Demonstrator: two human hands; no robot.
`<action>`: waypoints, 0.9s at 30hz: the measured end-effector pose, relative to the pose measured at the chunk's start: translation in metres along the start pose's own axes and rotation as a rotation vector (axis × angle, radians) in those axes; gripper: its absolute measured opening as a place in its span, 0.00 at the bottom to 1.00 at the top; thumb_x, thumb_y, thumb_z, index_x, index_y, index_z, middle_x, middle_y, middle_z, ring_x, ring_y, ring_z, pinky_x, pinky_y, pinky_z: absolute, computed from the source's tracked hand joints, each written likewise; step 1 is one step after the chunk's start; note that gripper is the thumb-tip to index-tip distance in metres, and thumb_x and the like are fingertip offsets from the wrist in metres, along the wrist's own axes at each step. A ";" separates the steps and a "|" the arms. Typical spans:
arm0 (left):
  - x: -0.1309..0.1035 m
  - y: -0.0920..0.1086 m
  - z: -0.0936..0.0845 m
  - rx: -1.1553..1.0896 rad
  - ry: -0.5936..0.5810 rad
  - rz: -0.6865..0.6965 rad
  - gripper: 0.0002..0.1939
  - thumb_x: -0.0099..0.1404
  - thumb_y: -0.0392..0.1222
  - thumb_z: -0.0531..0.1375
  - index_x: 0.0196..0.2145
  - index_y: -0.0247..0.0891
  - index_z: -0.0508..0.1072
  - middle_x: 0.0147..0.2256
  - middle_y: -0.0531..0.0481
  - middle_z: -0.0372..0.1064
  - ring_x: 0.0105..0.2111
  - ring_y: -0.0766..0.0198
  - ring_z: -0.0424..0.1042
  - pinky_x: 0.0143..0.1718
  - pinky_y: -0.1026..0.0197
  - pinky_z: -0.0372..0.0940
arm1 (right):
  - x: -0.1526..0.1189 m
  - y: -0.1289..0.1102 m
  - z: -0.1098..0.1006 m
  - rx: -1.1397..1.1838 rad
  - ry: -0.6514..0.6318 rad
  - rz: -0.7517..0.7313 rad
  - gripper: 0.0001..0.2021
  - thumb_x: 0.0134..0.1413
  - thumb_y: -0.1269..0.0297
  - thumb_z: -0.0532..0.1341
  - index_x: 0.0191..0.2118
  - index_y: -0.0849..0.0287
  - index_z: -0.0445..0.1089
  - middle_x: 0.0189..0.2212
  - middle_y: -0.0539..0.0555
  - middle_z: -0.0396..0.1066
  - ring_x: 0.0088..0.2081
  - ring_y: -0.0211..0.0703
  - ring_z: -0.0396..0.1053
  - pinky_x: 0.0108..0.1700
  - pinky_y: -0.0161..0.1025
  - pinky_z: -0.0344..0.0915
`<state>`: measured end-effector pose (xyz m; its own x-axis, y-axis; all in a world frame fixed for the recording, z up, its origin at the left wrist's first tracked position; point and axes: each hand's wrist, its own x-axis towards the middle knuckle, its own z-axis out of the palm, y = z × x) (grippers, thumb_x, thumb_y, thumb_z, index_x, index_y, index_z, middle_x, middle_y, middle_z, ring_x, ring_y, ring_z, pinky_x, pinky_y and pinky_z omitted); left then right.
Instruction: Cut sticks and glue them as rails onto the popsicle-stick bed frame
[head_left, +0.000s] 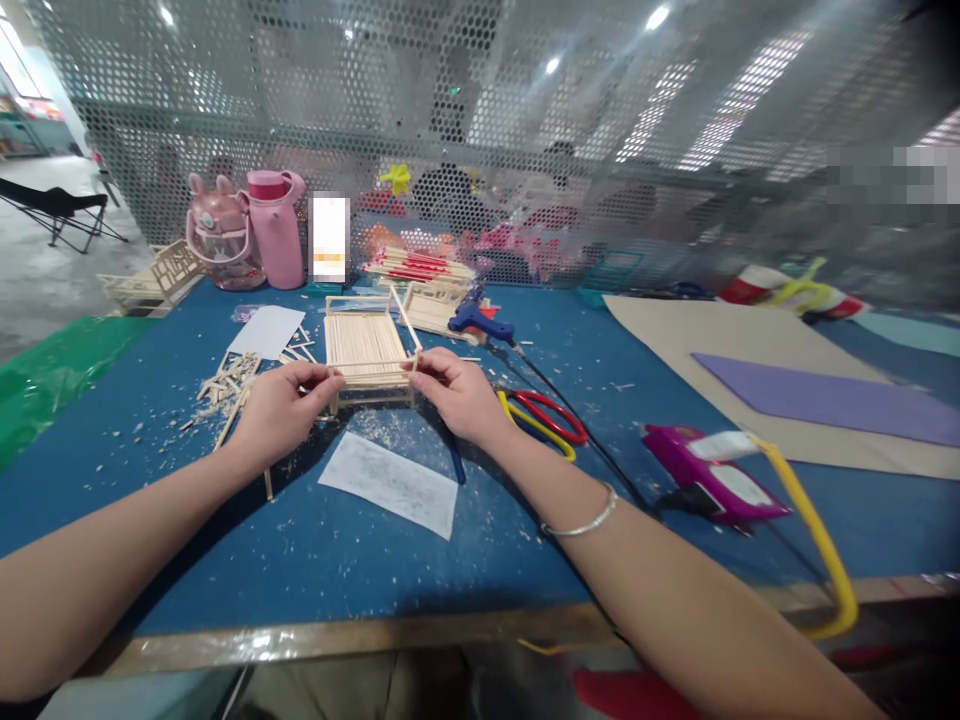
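Note:
A miniature bed (pixel 365 340) built of thin wooden sticks stands on the blue table between my hands, its slats running lengthwise and a taller post at its right side. My left hand (pixel 289 400) is closed in a pinch at the near left corner. At the near right corner my right hand (pixel 457 395) pinches too. A thin wooden stick (pixel 375 366) runs across the near end of the bed from fingertips to fingertips. Whether the fingers also touch the bed's posts is hidden. A white paper slip (pixel 394 485) lies just in front.
Stick offcuts (pixel 229 382) litter the left. A blue glue gun (pixel 484 320) lies behind my right hand, its cord running right. Scissors (pixel 551 418) and a magenta device (pixel 712 475) with a yellow strap lie right. Pink bottles (pixel 276 235) stand before the perforated metal screen (pixel 300 90).

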<state>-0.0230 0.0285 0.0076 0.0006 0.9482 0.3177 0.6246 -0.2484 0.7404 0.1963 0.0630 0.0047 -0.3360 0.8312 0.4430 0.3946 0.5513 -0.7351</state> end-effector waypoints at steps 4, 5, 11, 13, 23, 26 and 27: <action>0.001 0.000 -0.002 0.011 -0.023 0.012 0.12 0.58 0.48 0.57 0.31 0.38 0.75 0.27 0.51 0.73 0.25 0.65 0.66 0.29 0.63 0.60 | -0.002 -0.001 -0.002 0.035 -0.034 0.028 0.09 0.48 0.68 0.58 0.36 0.62 0.71 0.32 0.52 0.63 0.33 0.38 0.64 0.37 0.38 0.62; 0.001 -0.001 -0.002 0.012 -0.028 0.014 0.12 0.58 0.49 0.57 0.31 0.38 0.75 0.27 0.51 0.73 0.26 0.65 0.67 0.29 0.63 0.60 | -0.003 -0.001 -0.002 0.043 -0.037 0.034 0.09 0.47 0.70 0.58 0.36 0.62 0.71 0.32 0.52 0.63 0.33 0.37 0.64 0.37 0.38 0.62; 0.002 -0.002 -0.002 -0.006 -0.042 -0.011 0.14 0.58 0.50 0.57 0.33 0.38 0.75 0.32 0.50 0.75 0.29 0.63 0.68 0.32 0.62 0.61 | -0.001 0.002 0.001 0.103 -0.020 0.100 0.07 0.44 0.70 0.60 0.33 0.60 0.69 0.31 0.51 0.64 0.31 0.36 0.62 0.36 0.37 0.62; 0.001 -0.002 -0.001 -0.019 -0.043 -0.029 0.14 0.58 0.50 0.57 0.33 0.38 0.75 0.33 0.49 0.75 0.29 0.63 0.69 0.32 0.62 0.61 | -0.001 0.002 0.001 0.106 -0.013 0.133 0.07 0.43 0.69 0.60 0.33 0.60 0.68 0.30 0.51 0.65 0.30 0.36 0.62 0.36 0.38 0.62; 0.000 -0.001 -0.001 -0.010 -0.027 -0.067 0.14 0.58 0.51 0.57 0.34 0.39 0.75 0.32 0.50 0.75 0.29 0.63 0.69 0.32 0.61 0.62 | 0.000 -0.001 0.003 0.062 0.017 0.169 0.03 0.44 0.66 0.61 0.26 0.59 0.66 0.29 0.51 0.66 0.30 0.37 0.62 0.35 0.38 0.60; 0.000 -0.002 -0.001 -0.012 -0.031 -0.062 0.14 0.58 0.51 0.57 0.34 0.39 0.75 0.31 0.50 0.75 0.27 0.63 0.68 0.31 0.61 0.61 | 0.001 -0.001 0.004 0.058 0.009 0.185 0.03 0.44 0.67 0.61 0.28 0.59 0.66 0.26 0.50 0.64 0.29 0.36 0.61 0.33 0.37 0.60; 0.000 -0.002 0.000 -0.012 -0.029 -0.062 0.14 0.58 0.51 0.57 0.34 0.39 0.75 0.30 0.50 0.75 0.27 0.64 0.68 0.30 0.62 0.61 | 0.001 -0.001 0.004 0.059 0.006 0.189 0.03 0.44 0.67 0.61 0.29 0.59 0.67 0.25 0.49 0.64 0.29 0.36 0.61 0.33 0.37 0.60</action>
<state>-0.0248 0.0286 0.0061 -0.0149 0.9671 0.2538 0.6151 -0.1913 0.7649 0.1923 0.0625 0.0039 -0.2555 0.9199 0.2975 0.3996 0.3807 -0.8339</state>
